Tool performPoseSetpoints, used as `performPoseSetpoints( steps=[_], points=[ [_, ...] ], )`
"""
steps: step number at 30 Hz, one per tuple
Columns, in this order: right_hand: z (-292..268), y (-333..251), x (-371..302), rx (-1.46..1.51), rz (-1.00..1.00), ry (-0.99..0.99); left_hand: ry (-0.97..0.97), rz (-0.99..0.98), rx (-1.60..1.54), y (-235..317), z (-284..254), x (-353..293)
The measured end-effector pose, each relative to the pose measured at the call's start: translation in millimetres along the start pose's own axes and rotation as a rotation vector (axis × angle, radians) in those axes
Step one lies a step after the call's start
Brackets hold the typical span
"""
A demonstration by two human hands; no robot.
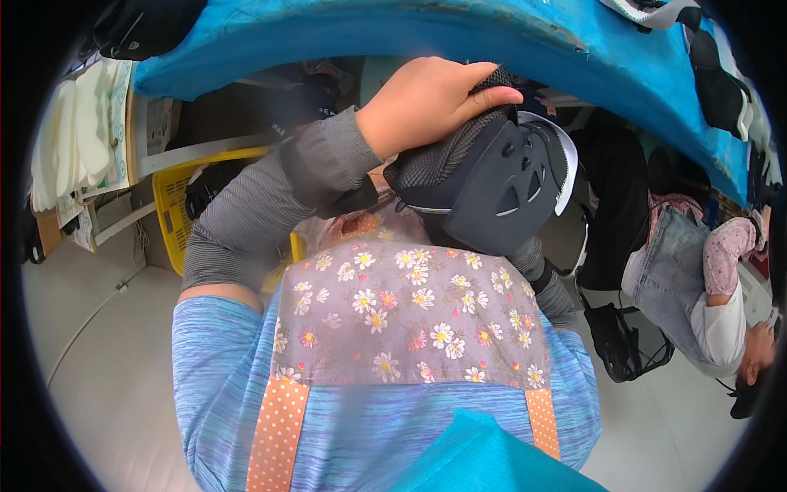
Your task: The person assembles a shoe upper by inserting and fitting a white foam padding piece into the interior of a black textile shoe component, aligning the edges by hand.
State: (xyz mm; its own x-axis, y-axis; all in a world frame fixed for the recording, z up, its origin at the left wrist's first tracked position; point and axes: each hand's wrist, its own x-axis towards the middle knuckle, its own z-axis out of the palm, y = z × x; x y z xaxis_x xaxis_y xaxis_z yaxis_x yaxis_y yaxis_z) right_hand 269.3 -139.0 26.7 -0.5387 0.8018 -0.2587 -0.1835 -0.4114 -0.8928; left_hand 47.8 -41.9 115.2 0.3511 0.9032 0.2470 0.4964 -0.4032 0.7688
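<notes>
A rounded black piece (484,176) is held up in front of my chest. It has a woven mesh panel, smooth dark panels with angular cutouts, pale piping, and a white edge on its right side; its exact kind I cannot make out. My left hand (434,102) grips its top edge, with thumb and fingers closed over the mesh. My right forearm, in a grey striped sleeve (557,295), reaches up behind the piece, which hides my right hand and its fingers.
A blue-covered table (393,33) spans the far side. A yellow crate (172,217) stands at left, near white padded strips (82,135). Black-and-white pieces (713,82) hang over the table's right edge. Another person (680,279) sits at right, beside a black bag-like item (623,344).
</notes>
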Motion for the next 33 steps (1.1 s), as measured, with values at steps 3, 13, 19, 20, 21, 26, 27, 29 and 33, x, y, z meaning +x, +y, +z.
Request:
performPoseSetpoints(
  steps=[3, 13, 19, 20, 21, 26, 27, 29, 33],
  points=[
    [-5, -2, -3, 0.002, 0.002, 0.008, 0.026, -0.006, 0.108, -2, 14, -2],
    [-4, 2, -4, 0.011, 0.005, 0.011, -0.036, -0.156, 0.254, -8, 36, -22],
    [-5, 0, 10, -0.006, -0.013, 0.002, 0.039, -0.114, 0.151, 6, 35, -14],
    [-5, 0, 9, -0.004, -0.012, 0.006, 0.038, -0.113, 0.149, 5, 36, -12],
    [-5, 0, 10, -0.002, -0.017, 0.006, 0.034, -0.11, 0.162, 4, 37, -10],
    [-6, 0, 6, 0.0, -0.016, 0.025, -0.03, -0.186, 0.126, 4, 42, -11],
    [-6, -1, 8, 0.0, -0.021, 0.028, -0.034, -0.184, 0.125, 4, 44, -11],
    [-5, -1, 12, -0.002, -0.028, 0.025, 0.024, -0.171, 0.11, 4, 46, -11],
    [-5, -1, 18, -0.008, -0.035, 0.031, -0.02, -0.167, 0.037, 6, 45, -3]
  ],
)
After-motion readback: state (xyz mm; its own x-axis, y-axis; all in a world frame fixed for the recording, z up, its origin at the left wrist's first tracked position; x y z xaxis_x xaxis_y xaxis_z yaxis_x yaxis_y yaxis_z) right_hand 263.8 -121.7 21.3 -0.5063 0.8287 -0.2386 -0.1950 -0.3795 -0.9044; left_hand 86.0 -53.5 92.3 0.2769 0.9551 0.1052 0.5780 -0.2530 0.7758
